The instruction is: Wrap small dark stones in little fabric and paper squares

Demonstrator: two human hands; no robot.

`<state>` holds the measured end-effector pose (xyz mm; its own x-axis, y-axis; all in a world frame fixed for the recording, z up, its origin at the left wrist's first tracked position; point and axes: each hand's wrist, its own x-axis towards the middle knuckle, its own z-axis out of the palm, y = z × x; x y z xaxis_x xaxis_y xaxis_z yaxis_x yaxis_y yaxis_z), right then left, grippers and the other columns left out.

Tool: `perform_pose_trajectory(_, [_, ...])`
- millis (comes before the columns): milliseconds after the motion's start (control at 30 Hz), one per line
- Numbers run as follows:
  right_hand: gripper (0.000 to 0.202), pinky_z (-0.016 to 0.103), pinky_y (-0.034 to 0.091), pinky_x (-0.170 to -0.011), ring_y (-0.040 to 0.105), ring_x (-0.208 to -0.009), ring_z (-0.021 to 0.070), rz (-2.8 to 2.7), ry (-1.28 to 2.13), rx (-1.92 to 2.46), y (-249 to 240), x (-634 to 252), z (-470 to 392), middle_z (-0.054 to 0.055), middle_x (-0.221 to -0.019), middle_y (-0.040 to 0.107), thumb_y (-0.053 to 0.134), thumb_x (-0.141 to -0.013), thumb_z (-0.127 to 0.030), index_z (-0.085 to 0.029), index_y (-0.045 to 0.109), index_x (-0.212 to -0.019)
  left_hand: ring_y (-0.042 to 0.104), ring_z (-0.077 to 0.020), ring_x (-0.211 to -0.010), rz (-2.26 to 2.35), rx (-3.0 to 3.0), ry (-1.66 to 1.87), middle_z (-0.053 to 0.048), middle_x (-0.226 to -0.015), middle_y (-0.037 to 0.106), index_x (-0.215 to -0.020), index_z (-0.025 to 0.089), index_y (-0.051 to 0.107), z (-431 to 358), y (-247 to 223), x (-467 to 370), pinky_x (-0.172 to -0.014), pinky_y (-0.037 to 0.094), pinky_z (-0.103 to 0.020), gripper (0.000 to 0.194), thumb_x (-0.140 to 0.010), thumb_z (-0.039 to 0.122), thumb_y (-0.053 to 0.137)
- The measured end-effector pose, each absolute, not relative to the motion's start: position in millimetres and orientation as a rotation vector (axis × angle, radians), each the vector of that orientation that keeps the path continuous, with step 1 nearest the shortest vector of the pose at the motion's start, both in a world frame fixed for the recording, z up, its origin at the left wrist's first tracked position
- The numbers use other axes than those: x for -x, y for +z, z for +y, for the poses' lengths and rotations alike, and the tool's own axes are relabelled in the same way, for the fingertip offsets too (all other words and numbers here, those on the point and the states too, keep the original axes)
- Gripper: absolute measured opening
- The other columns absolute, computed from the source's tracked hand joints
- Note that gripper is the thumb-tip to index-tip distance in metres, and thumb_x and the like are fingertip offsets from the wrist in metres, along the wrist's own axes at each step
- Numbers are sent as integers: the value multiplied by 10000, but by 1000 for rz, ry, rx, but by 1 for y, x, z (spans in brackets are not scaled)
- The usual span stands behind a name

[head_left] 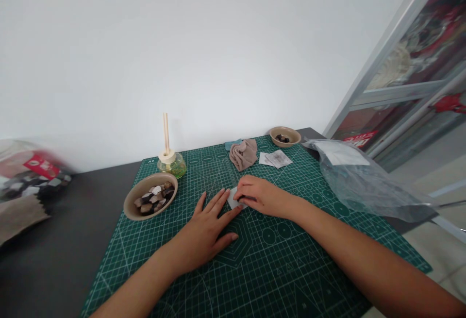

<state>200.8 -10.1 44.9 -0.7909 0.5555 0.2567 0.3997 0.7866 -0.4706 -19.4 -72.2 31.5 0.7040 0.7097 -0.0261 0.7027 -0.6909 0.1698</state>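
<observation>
My left hand (214, 230) lies flat with fingers spread on the green cutting mat (269, 274). Its fingertips touch the left and lower edges of a small white square sheet (233, 198). Over that sheet, the fingers of my right hand (260, 195) are pinched around a small dark piece (248, 197), whose exact kind I cannot make out. Part of the sheet is hidden beneath the fingers. To the left of my hands stands a beige bowl (131, 200) of black, brown and white stones (155, 197).
Behind my hands lie a crumpled brown cloth (243, 154) and grey-smudged white squares (279, 159). A second bowl (286, 136) holds dark stones. A reed diffuser (173, 163) stands back left, a clear plastic bag (349, 182) lies right, and a bag of stones (31, 177) sits far left.
</observation>
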Motion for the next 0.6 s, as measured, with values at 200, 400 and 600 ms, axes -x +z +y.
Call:
perform_pose_trajectory(200, [175, 321, 455, -838, 556, -903, 183, -2586, 542, 752, 43, -202, -10, 90, -948, 596, 561, -841, -79, -122, 676, -966, 105, -301, -1405, 1121, -2726, 63, -108, -1540, 148, -1422, 309, 322, -72, 34, 22, -1079, 109, -607, 489, -956, 380, 451])
perform_pose_trajectory(400, [177, 316, 452, -842, 554, -914, 182, -2598, 560, 684, 42, -199, -11, 88, -938, 607, 563, -843, -87, -129, 688, -962, 80, -286, -1409, 1118, -2712, 23, -106, -1543, 134, -1427, 311, 304, -71, 34, 25, -1083, 103, -602, 505, -952, 365, 465])
perform_pose_trajectory(600, [164, 323, 455, -840, 555, -904, 183, -2582, 534, 716, 42, -200, -11, 83, -930, 615, 572, -841, -92, -131, 690, -949, 89, -285, -1409, 1105, -2703, 39, -97, -1545, 128, -1418, 314, 320, -70, 35, 24, -1087, 96, -597, 500, -946, 358, 480])
